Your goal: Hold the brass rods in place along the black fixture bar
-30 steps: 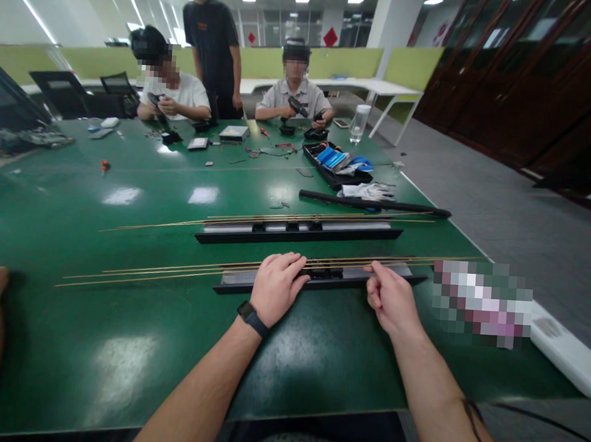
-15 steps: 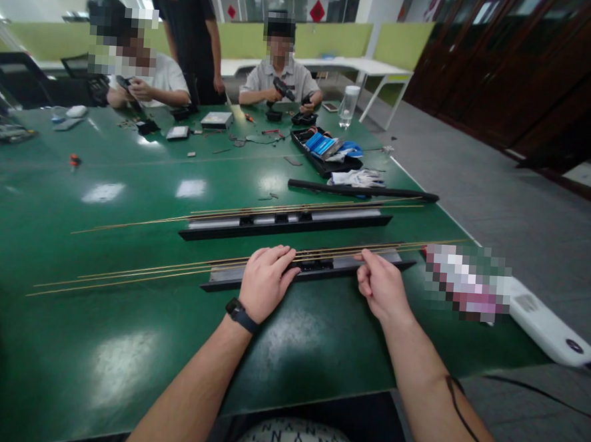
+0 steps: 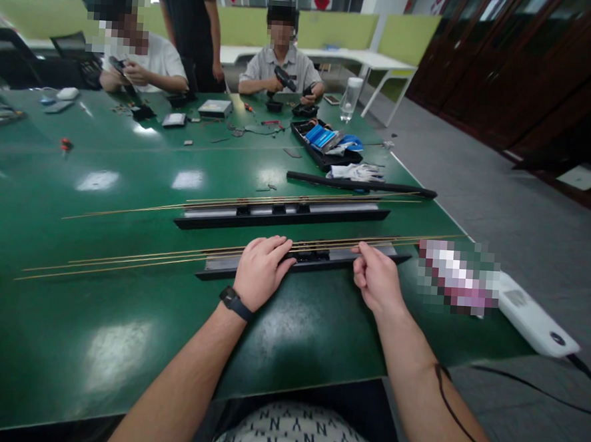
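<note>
A long black-edged rail (image 3: 340, 266) with a grey inner face lies across the green table before me. Several thin brass-coloured rods (image 3: 138, 258) run lengthwise over it and stick out far past its left end. My left hand (image 3: 262, 269), wearing a dark watch, is closed over the rail and rods left of the middle, thumb on the near side. Toward the rail's right end, my right hand (image 3: 378, 274) is closed in a pinch at the rods, its index fingertip touching them and the other fingers curled. What lies beneath the left fingers is hidden.
Behind lies a second black rail (image 3: 280, 219) with rods, then a black tube (image 3: 362, 184), white gloves (image 3: 357, 172) and a black tray (image 3: 324, 157). A white power strip (image 3: 535, 312) sits at right. Two people sit opposite, one holding a power drill (image 3: 285, 79); another stands.
The view has shifted slightly, so the table's contents sit a little higher and further left. Both hands keep their places on the rail and rods.
</note>
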`<state>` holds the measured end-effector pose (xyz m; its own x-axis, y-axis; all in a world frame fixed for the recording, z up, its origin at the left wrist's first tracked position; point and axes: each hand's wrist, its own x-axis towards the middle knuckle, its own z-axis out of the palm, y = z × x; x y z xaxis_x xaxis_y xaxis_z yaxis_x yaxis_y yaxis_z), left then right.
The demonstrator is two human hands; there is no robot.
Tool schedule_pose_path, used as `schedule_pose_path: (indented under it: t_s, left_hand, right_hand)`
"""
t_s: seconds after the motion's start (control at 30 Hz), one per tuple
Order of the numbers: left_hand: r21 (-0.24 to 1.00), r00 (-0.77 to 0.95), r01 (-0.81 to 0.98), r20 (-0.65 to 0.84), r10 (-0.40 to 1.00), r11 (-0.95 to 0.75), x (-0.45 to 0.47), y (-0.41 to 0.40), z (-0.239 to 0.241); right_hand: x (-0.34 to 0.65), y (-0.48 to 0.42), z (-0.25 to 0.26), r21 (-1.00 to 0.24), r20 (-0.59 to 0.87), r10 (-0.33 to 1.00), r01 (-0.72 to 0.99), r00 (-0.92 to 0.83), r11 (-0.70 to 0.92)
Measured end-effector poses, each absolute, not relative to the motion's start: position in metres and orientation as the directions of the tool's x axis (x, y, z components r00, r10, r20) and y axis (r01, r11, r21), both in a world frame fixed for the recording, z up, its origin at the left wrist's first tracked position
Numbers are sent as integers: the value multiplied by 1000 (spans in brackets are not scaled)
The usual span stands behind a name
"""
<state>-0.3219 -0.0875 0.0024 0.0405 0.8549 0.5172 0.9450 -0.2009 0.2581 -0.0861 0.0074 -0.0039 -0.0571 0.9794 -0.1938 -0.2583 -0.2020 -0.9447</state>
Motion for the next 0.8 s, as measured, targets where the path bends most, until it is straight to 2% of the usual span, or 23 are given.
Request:
schedule_pose_path:
  t_s: [0.63, 0.8]
  left_hand:
    - [245, 50, 948, 509, 859, -201, -323, -88, 3]
    - [246, 47, 949, 508, 860, -197, -322, -87, 4]
  right_hand:
    - [-76, 19, -11, -945, -170, 973, -305, 154, -117]
    - [-79, 15, -9, -958, -164, 981, -255, 104, -134]
